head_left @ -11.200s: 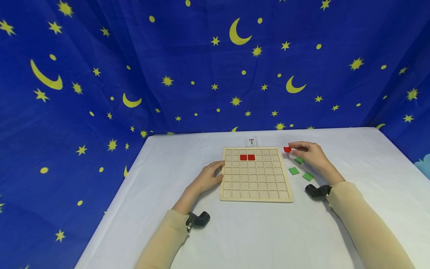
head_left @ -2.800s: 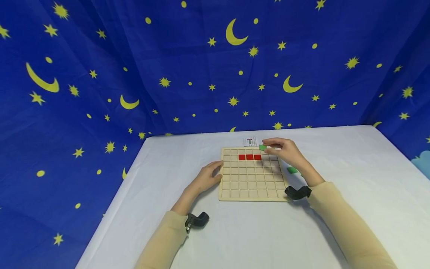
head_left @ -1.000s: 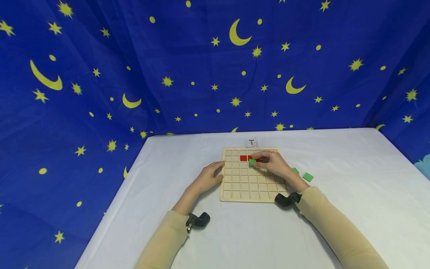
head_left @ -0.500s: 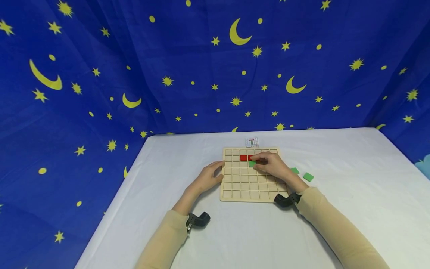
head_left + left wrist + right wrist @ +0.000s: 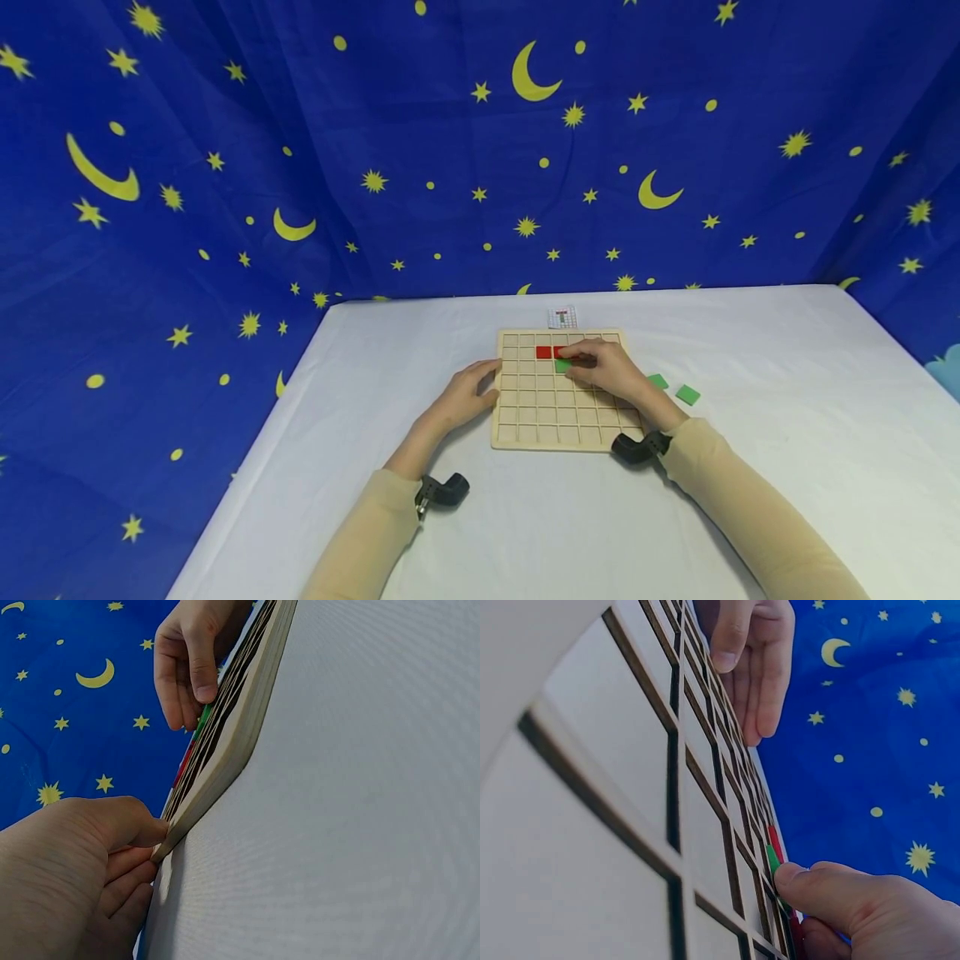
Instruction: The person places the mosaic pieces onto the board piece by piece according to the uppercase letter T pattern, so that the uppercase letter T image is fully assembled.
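Note:
A wooden grid board (image 5: pixel 527 415) lies on the table. Straight fingers and thumb of my left hand (image 5: pixel 460 400) touch its left edge; the left wrist view shows the thumb (image 5: pixel 146 825) right at the rim. My right hand (image 5: pixel 611 369) pinches a green square tile (image 5: pixel 562 366) at the cell below the middle red tile. In the right wrist view, the thumb (image 5: pixel 810 883) rests against the green tile (image 5: pixel 773 859). A red tile (image 5: pixel 543 352) shows at the left of its row, with the middle one partly covered. The right end of that row is hidden behind my fingers.
Behind the board lies a small printed pattern card (image 5: pixel 562 317). Two loose green tiles, one (image 5: pixel 657 381) partly behind my wrist and one (image 5: pixel 687 395) farther right, lie beside the board. A blue star-patterned curtain (image 5: pixel 450 150) hangs behind the white table (image 5: pixel 525 525).
Since the earliest frame, a third red tile has joined the row. My right hand has since brought a green tile from the right and lowered it into the grid. My left hand stays put.

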`<state>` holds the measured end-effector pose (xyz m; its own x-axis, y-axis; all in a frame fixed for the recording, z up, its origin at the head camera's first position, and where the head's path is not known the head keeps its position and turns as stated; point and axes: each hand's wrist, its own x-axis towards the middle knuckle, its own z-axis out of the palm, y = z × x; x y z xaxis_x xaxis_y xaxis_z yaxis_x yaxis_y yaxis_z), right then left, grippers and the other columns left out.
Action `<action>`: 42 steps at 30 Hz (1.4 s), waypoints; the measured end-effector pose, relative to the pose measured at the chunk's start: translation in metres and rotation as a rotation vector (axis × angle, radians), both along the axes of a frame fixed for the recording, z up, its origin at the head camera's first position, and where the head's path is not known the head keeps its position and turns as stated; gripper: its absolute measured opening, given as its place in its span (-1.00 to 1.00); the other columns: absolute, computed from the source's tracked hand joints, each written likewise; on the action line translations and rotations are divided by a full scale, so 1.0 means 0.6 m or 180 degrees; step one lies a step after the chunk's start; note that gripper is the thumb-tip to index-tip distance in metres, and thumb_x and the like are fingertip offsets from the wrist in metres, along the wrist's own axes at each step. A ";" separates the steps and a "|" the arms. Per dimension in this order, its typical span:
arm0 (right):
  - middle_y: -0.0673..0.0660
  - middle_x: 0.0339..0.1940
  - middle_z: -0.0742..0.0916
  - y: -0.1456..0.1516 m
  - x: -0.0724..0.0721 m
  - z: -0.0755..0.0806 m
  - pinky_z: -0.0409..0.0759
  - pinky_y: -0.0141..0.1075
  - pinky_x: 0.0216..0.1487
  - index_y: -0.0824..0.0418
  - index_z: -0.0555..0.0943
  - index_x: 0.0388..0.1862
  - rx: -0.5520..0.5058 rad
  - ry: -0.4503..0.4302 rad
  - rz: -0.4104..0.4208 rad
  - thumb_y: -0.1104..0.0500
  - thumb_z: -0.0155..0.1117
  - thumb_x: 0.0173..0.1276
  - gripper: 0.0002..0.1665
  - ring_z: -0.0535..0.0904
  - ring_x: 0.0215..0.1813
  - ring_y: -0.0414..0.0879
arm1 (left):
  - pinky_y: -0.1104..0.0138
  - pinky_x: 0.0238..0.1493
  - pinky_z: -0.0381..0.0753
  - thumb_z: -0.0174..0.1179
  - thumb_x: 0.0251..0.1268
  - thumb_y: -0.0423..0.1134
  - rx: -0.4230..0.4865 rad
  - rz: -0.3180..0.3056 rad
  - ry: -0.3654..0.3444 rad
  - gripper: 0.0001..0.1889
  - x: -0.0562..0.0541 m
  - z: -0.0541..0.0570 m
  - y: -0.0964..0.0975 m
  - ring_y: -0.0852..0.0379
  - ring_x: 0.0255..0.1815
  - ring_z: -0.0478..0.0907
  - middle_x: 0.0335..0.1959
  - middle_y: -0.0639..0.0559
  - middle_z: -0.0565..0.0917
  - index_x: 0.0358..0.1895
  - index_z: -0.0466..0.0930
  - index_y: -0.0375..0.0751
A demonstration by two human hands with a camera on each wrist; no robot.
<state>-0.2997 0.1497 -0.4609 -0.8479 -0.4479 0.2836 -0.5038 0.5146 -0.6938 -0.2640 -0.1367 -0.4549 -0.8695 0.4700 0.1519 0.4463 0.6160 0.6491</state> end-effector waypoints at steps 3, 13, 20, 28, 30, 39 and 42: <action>0.09 -0.06 0.69 -0.001 -0.001 0.000 0.61 -0.16 -0.03 0.18 0.66 0.01 -0.0014 0.0034 -0.0001 0.22 0.40 0.18 -0.63 0.59 -0.02 -0.01 | 0.19 0.38 0.18 0.14 0.26 -0.36 0.0005 0.0006 0.0014 -0.42 0.000 0.001 0.000 -0.09 0.36 0.23 0.31 -0.22 0.36 0.35 0.25 -0.39; 0.13 0.06 0.65 0.000 0.004 0.032 0.55 -0.18 0.09 0.27 0.61 0.09 -0.0618 -0.0555 -0.0052 0.16 0.35 0.25 -0.57 0.55 0.09 0.03 | 0.20 0.38 0.17 0.14 0.26 -0.36 0.0002 0.0005 -0.0016 -0.42 0.001 0.002 0.000 -0.08 0.37 0.22 0.32 -0.21 0.35 0.35 0.25 -0.39; 0.18 0.15 0.60 0.018 0.018 0.086 0.51 -0.15 0.14 0.30 0.51 0.20 -0.0957 -0.0948 -0.0049 0.16 0.30 0.29 -0.49 0.46 0.21 0.10 | 0.19 0.38 0.18 0.14 0.26 -0.37 0.0005 -0.0005 0.0032 -0.42 -0.001 -0.002 0.000 -0.09 0.36 0.23 0.30 -0.22 0.36 0.35 0.25 -0.39; 0.17 0.22 0.55 0.082 0.040 0.107 0.50 -0.37 0.12 0.21 0.51 0.23 -0.0875 -0.0911 -0.0256 0.01 0.32 0.26 -0.41 0.41 0.26 0.09 | 0.19 0.38 0.17 0.13 0.26 -0.35 0.0033 -0.0012 0.0003 -0.42 -0.001 -0.004 -0.001 -0.08 0.37 0.22 0.31 -0.21 0.35 0.35 0.25 -0.39; 0.18 0.22 0.55 0.101 0.047 0.107 0.49 -0.41 0.11 0.22 0.50 0.23 -0.0848 -0.0889 -0.0294 0.00 0.32 0.27 -0.41 0.41 0.26 0.11 | 0.20 0.38 0.17 0.13 0.26 -0.35 0.0046 -0.0006 -0.0012 -0.42 0.000 -0.003 -0.001 -0.08 0.37 0.22 0.32 -0.20 0.35 0.35 0.25 -0.39; 0.19 0.23 0.54 0.169 0.068 0.093 0.44 -0.56 0.08 0.25 0.46 0.26 -0.0526 -0.0774 -0.0524 0.00 0.29 0.30 -0.38 0.41 0.25 0.16 | 0.13 0.38 0.17 0.11 0.25 -0.36 0.0099 -0.0028 -0.0037 -0.42 0.001 -0.002 0.000 -0.12 0.36 0.22 0.32 -0.23 0.35 0.35 0.25 -0.40; 0.21 0.23 0.54 0.189 0.072 0.085 0.44 -0.58 0.06 0.27 0.46 0.26 -0.0488 -0.0757 -0.0547 0.04 0.27 0.32 -0.41 0.43 0.24 0.11 | 0.13 0.37 0.17 0.11 0.24 -0.36 0.0111 -0.0032 -0.0034 -0.42 0.001 -0.003 0.001 -0.12 0.36 0.22 0.31 -0.23 0.35 0.35 0.25 -0.40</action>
<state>-0.2563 0.2628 -0.4100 -0.9579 -0.2599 0.1216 -0.2333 0.4585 -0.8576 -0.2634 -0.1364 -0.4564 -0.8664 0.4734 0.1590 0.4453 0.5883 0.6750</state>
